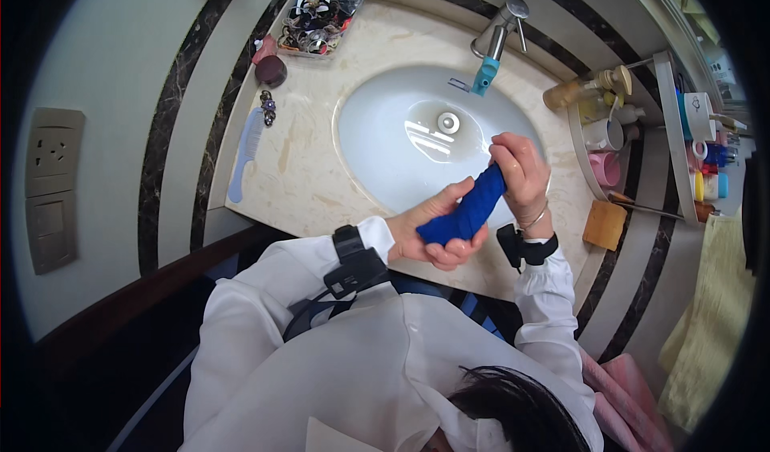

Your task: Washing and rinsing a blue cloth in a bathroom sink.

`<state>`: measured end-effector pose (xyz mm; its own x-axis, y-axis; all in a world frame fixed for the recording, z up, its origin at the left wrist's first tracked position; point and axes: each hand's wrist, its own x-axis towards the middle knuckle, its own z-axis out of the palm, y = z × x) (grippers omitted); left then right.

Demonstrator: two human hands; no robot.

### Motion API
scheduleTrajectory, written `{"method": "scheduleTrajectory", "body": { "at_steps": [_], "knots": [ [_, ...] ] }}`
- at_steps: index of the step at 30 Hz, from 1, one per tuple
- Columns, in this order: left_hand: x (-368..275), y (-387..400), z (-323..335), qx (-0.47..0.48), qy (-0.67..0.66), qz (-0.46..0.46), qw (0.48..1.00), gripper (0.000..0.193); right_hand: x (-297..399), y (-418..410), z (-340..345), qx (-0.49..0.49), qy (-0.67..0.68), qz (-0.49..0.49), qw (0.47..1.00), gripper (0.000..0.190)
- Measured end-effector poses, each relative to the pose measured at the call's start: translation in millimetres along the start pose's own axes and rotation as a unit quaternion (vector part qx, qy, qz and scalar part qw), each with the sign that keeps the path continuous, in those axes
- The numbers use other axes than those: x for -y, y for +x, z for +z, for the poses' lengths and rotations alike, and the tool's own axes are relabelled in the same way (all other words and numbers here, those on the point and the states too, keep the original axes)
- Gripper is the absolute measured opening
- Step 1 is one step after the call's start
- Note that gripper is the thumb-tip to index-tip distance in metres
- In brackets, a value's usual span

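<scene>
A bundled blue cloth [466,211] is stretched between my hands above the near edge of the white oval washbasin [373,145]. Its lower end lies across the palm of my left hand [436,232], with the fingers curled around from below and the thumb along its side. My right hand [523,172] grips the upper end, fingers folded over it. Past the cloth, the round drain plug [448,123] shows at the basin's bottom. The chrome faucet [499,34] with a turquoise spout extender [485,76] stands at the far rim.
Left on the marble counter [307,133] lie a blue comb [245,157], a beaded hair clip [267,108] and a dark round jar [271,71]. A clear tray [355,16] of hair ties sits behind. Rightward are a corner shelf [580,145] with cups and bottles, and a wooden block [604,224].
</scene>
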<state>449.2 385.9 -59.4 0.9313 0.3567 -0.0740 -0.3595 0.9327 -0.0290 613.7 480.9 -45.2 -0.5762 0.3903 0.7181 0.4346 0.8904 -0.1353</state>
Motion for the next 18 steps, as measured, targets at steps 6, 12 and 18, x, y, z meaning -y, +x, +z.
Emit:
{"method": "scheduleTrajectory", "body": {
  "at_steps": [6,12,18],
  "knots": [
    [-41.2,-27.2,14.2,-0.103,0.252,0.002,0.962,0.047,0.7,0.3,-12.9,0.111,-0.125,0.023,0.986,0.017],
    [-60.2,-23.3,26.0,-0.283,0.726,-0.007,0.627,0.038,5.6,-4.2,-4.7,0.256,-0.105,0.132,0.952,0.021],
    [-69.0,-21.8,8.2,-0.372,0.851,0.021,0.371,0.029,22.6,-5.8,-1.0,0.374,-0.020,0.280,0.884,0.019]
  ]
}}
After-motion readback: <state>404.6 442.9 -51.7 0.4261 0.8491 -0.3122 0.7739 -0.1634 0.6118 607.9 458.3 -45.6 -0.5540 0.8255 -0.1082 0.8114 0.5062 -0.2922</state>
